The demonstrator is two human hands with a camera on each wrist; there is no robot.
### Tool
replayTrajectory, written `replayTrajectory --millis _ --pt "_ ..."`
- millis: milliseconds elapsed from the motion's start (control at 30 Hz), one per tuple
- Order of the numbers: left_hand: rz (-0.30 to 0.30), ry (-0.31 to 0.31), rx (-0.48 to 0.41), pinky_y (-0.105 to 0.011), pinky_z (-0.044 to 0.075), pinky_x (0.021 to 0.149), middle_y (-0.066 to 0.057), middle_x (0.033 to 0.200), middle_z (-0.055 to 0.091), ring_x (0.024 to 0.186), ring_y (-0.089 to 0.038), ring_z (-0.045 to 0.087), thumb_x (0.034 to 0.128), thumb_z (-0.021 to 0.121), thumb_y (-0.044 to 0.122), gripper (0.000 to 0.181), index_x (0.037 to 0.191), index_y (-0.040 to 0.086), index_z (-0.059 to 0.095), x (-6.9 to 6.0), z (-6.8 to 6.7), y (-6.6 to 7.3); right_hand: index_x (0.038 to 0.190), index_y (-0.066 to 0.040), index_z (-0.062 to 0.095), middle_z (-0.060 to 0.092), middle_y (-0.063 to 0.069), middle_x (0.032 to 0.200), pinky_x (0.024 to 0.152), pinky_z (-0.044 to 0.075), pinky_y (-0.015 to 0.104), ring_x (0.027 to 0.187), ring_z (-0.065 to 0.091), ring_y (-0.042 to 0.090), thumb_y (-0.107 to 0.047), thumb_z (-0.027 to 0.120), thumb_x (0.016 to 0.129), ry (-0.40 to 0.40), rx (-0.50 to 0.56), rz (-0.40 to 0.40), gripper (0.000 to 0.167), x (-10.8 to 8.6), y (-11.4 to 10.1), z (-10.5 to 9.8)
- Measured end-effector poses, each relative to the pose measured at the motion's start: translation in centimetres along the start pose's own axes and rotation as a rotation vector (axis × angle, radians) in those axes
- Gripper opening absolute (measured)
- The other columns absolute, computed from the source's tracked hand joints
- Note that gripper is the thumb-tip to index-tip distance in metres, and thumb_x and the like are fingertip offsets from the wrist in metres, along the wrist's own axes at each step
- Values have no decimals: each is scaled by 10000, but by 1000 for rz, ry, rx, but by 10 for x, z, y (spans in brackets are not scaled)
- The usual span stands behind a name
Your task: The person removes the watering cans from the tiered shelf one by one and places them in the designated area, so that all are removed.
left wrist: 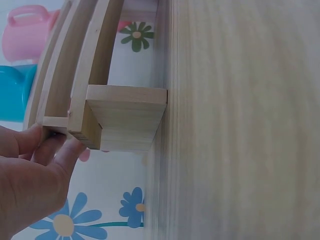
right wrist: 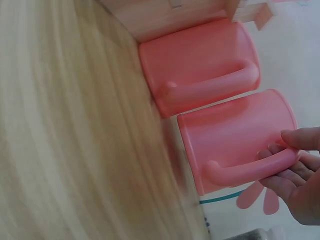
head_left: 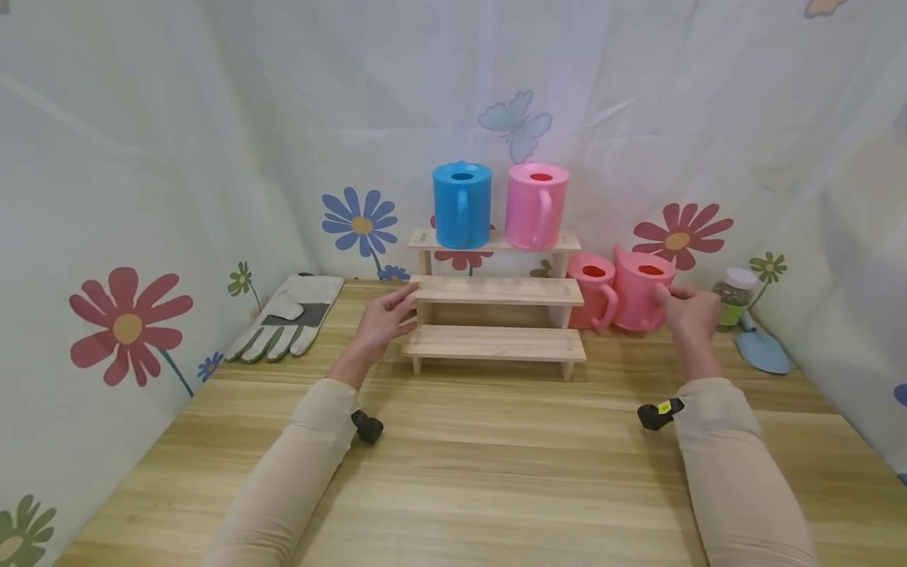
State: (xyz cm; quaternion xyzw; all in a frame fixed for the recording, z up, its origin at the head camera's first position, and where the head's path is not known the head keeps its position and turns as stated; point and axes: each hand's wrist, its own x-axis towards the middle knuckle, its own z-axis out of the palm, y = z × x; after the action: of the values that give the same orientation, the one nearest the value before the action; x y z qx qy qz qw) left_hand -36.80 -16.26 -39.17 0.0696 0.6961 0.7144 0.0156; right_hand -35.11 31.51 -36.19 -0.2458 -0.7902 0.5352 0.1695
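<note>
A three-step wooden stand (head_left: 496, 342) stands on the table. My left hand (head_left: 385, 321) pinches the left end of its middle step; the left wrist view shows the thumb and fingers (left wrist: 67, 155) at that board end. My right hand (head_left: 690, 315) grips the handle of a coral-pink watering can (head_left: 638, 295), thumb near the rim in the right wrist view. Close on its left, a second coral-pink watering can (head_left: 584, 307) stands against the stand's right side. The top step carries a blue watering can (head_left: 449, 209) and a light pink watering can (head_left: 524, 209).
White and grey work gloves (head_left: 283, 319) lie at the back left. Behind my right hand stand a white-lidded jar (head_left: 733, 298) and a light blue trowel (head_left: 763, 352). A flowered curtain (head_left: 283, 157) hangs behind the wooden table (head_left: 496, 472).
</note>
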Motion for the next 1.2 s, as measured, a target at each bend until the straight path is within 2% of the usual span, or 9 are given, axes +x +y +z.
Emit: replayTrajectory --millis 100,400,600,700,800,967,1100,1200 --pt "-2 2 5 -480 450 1066 -123 1582 356 1364 -376 441 1061 509 163 429 1487 123 493 -1 0 0 1360 -120 637 626 115 1329 797 503 214 1017 557 184 -442 645 959 -8 -3 8 515 3 6 4" --pt "-17 11 -1 -496 425 1084 -122 1585 351 1371 -369 435 1064 504 170 431 1493 132 486 -2 -3 -1 1307 -68 673 648 123 1233 738 514 178 910 593 133 -371 689 946 5 -29 -55 472 7 15 10" --pt "-26 10 9 -477 443 1073 -123 1586 348 1371 -362 437 1065 503 173 428 1492 145 491 -1 -3 -2 1348 -46 633 638 160 1281 856 556 249 968 616 162 -320 655 975 -25 -38 -59 463 5 16 9" --pt "-24 6 5 -485 433 1079 -130 1587 343 1374 -367 431 1066 499 167 433 1497 133 480 -1 -3 -2 1376 -50 607 623 164 1311 941 544 307 1036 607 205 -322 635 987 -50 -38 -48 476 4 16 8" --pt "-23 3 3 -483 434 1079 -132 1589 339 1377 -369 427 1065 500 169 436 1499 130 475 -1 -2 -1 1385 -37 593 604 181 1332 967 530 349 1081 578 253 -348 630 985 -64 -54 -51 508 4 15 5" --pt "-17 -2 0 -490 434 1079 -144 1586 340 1381 -386 417 1064 503 167 435 1496 126 479 -1 -1 1 1379 -29 591 593 188 1327 969 530 394 1116 550 303 -367 601 995 -14 -67 -110 512 -3 3 1" --pt "-13 -9 -1 -495 434 1076 -144 1582 347 1378 -380 423 1063 506 169 434 1494 123 483 -1 -1 2 1392 -65 588 599 148 1337 987 528 371 1138 561 287 -370 595 996 52 -32 -174 500 -15 -15 0" --pt "-7 -14 5 -489 439 1073 -143 1581 348 1373 -369 432 1062 507 173 436 1494 121 483 -1 -1 2 1384 -100 602 612 104 1341 996 522 341 1149 571 253 -446 614 973 67 -6 -225 537 -28 -31 -2"
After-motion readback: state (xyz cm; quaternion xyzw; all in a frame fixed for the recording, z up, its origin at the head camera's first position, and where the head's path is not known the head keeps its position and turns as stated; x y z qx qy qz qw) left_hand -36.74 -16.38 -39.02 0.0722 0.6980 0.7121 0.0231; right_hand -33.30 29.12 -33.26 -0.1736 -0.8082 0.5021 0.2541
